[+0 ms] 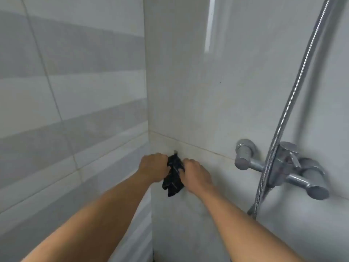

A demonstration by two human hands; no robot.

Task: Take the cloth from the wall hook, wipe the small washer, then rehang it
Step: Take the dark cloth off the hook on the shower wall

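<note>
The fingers of the left hand (154, 167) curl shut on the upper left edge of the black cloth (173, 176); the fingers of the right hand (196, 173) curl shut on its upper right edge, so the cloth sits bunched between the two fists, its lower part hanging free below them against the tile; just above the cloth, between the knuckles, a small metal wall hook (175, 152) shows on the wall, and whether the cloth is caught on it cannot be told; both bare forearms reach up from the bottom of the view; to the right, well apart from the hands, a chrome shower mixer (283, 167) is mounted on the pale tiled wall (188, 82), with a ribbed metal shower hose (294, 95) running up past it.
</note>
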